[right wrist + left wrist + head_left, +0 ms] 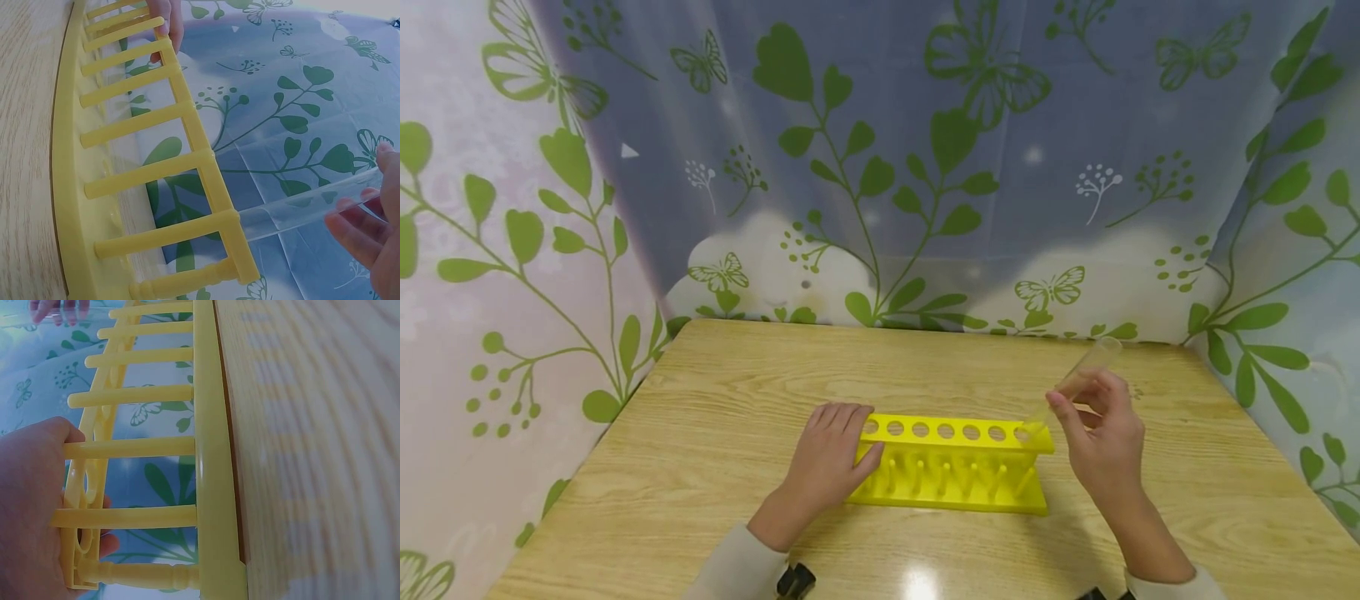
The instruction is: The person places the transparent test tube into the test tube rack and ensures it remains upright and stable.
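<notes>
A yellow test tube rack (951, 500) stands upright on the table, with a row of round holes along its top bar and pegs on its base. My left hand (826, 457) grips the left end of that top bar, thumb in front and fingers over it, as the left wrist view also shows. A clear test tube (1086, 365) is pinched between the thumb and fingers of my right hand (1107, 437). The tube tilts, its upper end leaning away to the right. In the right wrist view, the lower end of the tube (281, 211) is right at the rack's end hole.
The wooden table (730, 375) reaches back to a patterned curtain (880, 208) with green leaves and butterflies. More of this cloth hangs on both sides. Black straps (795, 581) show near the wrists.
</notes>
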`<state>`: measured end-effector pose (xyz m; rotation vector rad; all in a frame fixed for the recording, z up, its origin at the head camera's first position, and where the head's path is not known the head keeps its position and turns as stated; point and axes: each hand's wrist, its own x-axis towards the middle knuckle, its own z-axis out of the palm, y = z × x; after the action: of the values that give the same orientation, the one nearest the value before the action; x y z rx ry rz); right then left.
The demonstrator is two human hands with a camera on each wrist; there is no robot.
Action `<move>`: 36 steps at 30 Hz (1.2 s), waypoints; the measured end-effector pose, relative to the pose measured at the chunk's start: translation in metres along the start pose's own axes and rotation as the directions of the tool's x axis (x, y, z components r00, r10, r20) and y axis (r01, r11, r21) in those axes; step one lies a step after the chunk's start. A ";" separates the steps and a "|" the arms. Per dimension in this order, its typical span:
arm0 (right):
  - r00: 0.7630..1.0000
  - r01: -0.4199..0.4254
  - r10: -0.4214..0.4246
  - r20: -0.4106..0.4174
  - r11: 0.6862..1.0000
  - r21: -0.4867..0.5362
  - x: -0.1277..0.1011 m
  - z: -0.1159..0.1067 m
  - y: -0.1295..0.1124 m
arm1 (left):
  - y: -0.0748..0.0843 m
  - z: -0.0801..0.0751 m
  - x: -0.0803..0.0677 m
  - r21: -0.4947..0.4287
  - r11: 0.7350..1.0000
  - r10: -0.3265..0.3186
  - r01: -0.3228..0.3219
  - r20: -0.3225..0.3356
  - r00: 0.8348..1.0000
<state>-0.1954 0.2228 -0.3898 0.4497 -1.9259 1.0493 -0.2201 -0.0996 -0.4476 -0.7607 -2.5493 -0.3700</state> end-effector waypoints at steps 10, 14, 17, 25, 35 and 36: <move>0.999 0.033 -0.033 0.003 0.999 0.024 0.000 0.001 0.003 | 0.001 -0.001 -0.001 -0.002 1.000 -0.005 0.005 0.003 1.000; 0.998 0.065 -0.064 -0.017 0.995 0.074 -0.001 0.002 0.005 | 0.001 -0.001 -0.001 0.002 1.000 -0.007 0.007 0.006 1.000; 0.996 0.090 -0.088 -0.025 0.992 0.092 0.000 0.003 0.006 | 0.001 -0.001 -0.001 0.003 1.000 -0.008 0.008 0.008 1.000; 0.995 0.101 -0.099 -0.028 0.990 0.101 0.000 0.004 0.007 | 0.000 -0.001 0.000 0.004 1.000 -0.006 0.006 0.006 1.000; 0.997 0.072 -0.070 -0.025 0.994 0.085 -0.001 0.004 0.006 | 0.000 -0.001 0.000 -0.005 1.000 -0.004 0.004 0.009 1.000; 0.997 0.069 -0.067 -0.025 0.994 0.086 -0.001 0.004 0.006 | 0.000 -0.001 0.000 -0.008 1.000 -0.004 0.004 0.007 1.000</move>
<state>-0.2010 0.2230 -0.3948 0.5471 -1.8377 1.0925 -0.2196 -0.0998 -0.4469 -0.7606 -2.5576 -0.3794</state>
